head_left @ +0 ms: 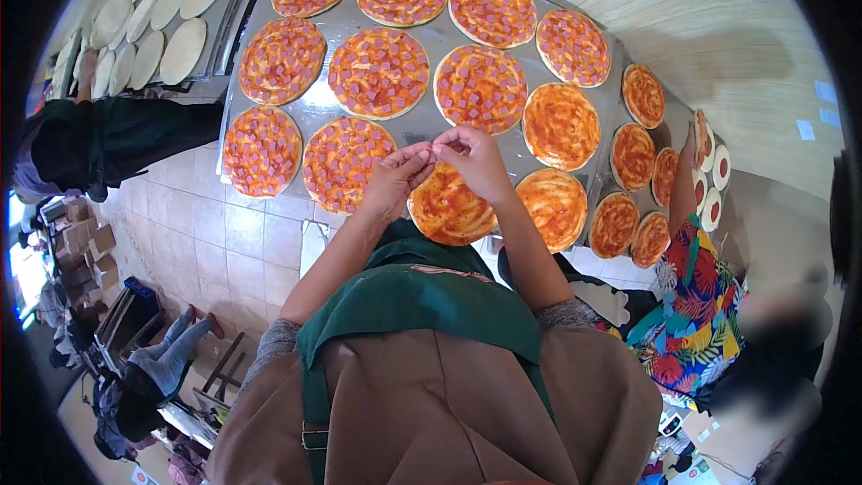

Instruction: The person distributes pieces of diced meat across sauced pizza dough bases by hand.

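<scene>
My pinch above 1 sauced pizza [453, 213]
Left hand [397, 180] and right hand [474, 162] meet; whether they grasp anything, I cannot tell.

No legible text or signs.

Upper garment [386, 395]: brown, with a vertical seam [446, 377] near centre. Apron [422, 304]: dark green; reddish and pale marking [453, 272] toward the far side, illegible. Left strap [316, 386]: green, fitted with a rectangular metallic buckle [314, 439]. Right strap [532, 377]: green, narrow. Sleeve ends [269, 348]: mottled grey. Left hand [395, 183] and right hand [476, 168]: bare, as are both forearms [530, 247].
</scene>
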{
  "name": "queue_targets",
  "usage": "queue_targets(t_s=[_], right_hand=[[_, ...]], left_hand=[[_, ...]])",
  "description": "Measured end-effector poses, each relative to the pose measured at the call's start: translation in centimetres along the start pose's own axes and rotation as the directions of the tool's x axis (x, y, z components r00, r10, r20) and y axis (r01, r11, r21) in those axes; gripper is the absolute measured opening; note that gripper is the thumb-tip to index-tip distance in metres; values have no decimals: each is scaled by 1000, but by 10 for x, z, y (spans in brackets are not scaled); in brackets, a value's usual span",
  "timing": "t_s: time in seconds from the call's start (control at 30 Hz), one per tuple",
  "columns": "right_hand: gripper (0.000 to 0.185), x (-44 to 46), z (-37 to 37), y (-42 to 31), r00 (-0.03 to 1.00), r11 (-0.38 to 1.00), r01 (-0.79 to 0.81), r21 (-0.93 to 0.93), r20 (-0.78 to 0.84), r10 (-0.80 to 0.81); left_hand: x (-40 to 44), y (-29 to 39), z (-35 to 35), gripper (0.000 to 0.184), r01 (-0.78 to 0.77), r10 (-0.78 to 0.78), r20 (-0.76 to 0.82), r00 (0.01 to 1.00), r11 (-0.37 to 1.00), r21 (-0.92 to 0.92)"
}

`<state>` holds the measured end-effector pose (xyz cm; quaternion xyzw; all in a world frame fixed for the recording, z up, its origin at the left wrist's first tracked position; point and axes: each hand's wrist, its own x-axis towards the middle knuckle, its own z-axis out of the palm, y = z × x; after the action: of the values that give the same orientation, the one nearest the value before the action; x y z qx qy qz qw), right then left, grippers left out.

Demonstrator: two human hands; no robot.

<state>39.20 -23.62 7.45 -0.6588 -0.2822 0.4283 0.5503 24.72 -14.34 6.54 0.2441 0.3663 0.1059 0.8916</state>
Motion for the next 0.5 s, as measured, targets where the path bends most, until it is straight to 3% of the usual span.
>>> queue_targets(t_s=[0.1, 0.27, 0.33, 0.43, 0.5], right_hand=[[11, 1, -5, 9, 999, 999, -27, 24, -20, 28], [10, 46, -58, 25, 924, 996, -7, -92, -382, -29], [10, 71, -79, 43, 899, 959, -144, -243, -437, 25], [10, 95, -90, 64, 876, 857, -130, -498, -463, -136], [11, 102, -91, 67, 892, 812, -194, -551, -444, -88]], left_hand=[[1, -4, -4, 25, 20, -20, -1, 1000, 1000, -4], [1, -7, -10, 22, 36, -38, -17, 999, 996, -85], [-1, -5, -11, 22, 49, -54, -38, 998, 992, -120], [-2, -3, -12, 23, 50, -52, -20, 998, 994, -99], [-3, -2, -11, 23, 57, -63, -55, 996, 993, -103]])
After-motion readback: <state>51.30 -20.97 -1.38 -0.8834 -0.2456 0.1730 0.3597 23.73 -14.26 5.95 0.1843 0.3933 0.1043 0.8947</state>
